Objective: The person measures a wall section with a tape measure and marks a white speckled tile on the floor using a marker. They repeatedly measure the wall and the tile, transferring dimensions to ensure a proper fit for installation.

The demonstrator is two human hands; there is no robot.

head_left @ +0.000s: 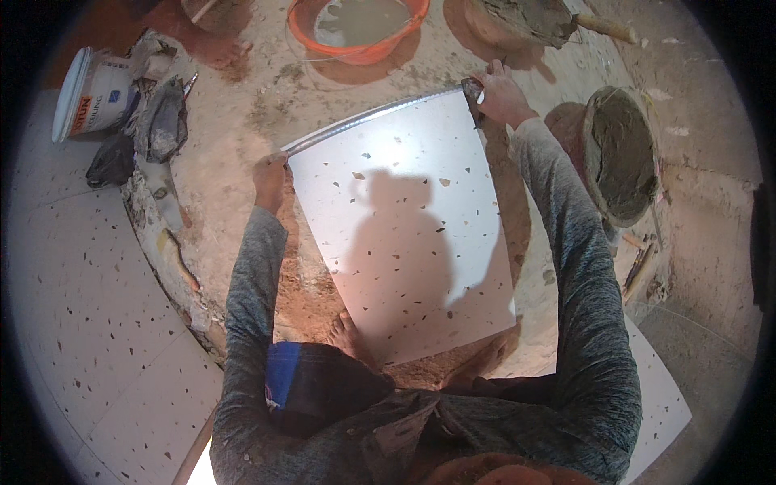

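A white terrazzo-look tile (477,234) with dark and brown chips stands tilted in front of me, my shadow falling across it. Along its far edge runs a silvery strip (368,120) that looks like the blade of a tape measure. My left hand (270,179) is closed at the strip's left end, by the tile's far left corner. At the far right corner, my right hand (503,95) grips a dark piece at the strip's other end, probably the tape's case; the fingers partly hide it. A bare foot (346,333) shows beside the tile's left edge.
An orange basin (360,55) of cloudy water stands beyond the tile. Pans of grey mortar lie at the far right (525,20) and right (621,158). A white bucket (101,93) lies left beside dark bags (164,121). Another person's foot (217,48) is at the far left.
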